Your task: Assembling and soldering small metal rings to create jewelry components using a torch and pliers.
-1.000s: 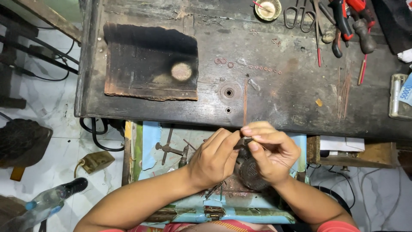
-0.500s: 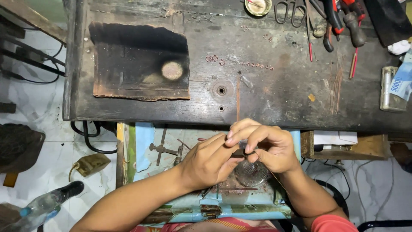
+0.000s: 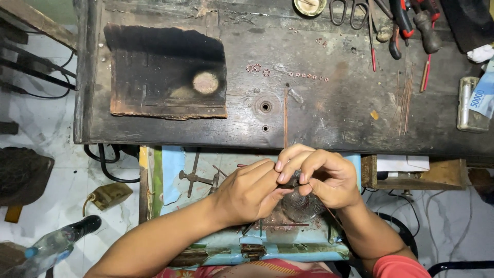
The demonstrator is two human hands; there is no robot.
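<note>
My left hand and my right hand meet fingertip to fingertip over an open drawer below the bench edge. Between the fingers is a small dark piece, mostly hidden, so I cannot tell its kind. A thin wire runs down from my right hand. Under the hands sits a round clear glass dish. On the dark wooden workbench, beyond the hands, lie a row of tiny copper rings and a thin copper rod.
A scorched soldering block lies on the bench's left. Pliers, scissors and thin rods are at the back right, a small metal box at the right edge. A plastic bottle lies on the floor, left.
The view has shifted so the bench sits lower and farther right in frame. My hands stay together over the drawer, fingers working the small piece, and have lifted slightly toward the bench edge.
</note>
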